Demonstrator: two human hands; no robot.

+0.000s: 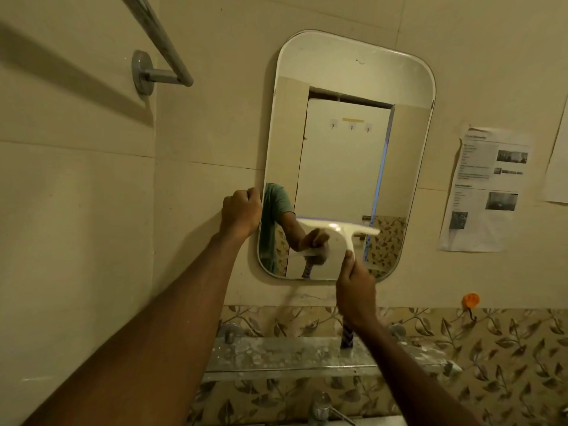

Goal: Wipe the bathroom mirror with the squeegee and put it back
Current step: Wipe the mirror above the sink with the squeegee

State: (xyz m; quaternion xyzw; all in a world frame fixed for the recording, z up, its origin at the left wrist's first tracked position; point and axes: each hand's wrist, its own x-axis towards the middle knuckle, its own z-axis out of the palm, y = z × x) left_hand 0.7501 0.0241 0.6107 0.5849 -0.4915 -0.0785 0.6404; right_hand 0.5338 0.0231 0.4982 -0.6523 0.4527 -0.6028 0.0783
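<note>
While your right hand [355, 290] grips the squeegee [338, 232], blade on the lower mirror [347, 56], left hand [241, 212] with fingers curled round its left edge, shelf [276, 355] below

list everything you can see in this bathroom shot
mirror: one, silvery, wall centre
squeegee: one, white, blade against the mirror's lower part
towel bar: one, chrome, upper left wall
paper sheets: two, white, wall right of mirror
hook: one, orange, wall lower right
glass shelf: one, clear, below mirror
patterned stick: one, purple-white, upright on shelf
tap: one, chrome, bottom edge
left hand: grips mirror's left edge
right hand: holds squeegee handle
</note>
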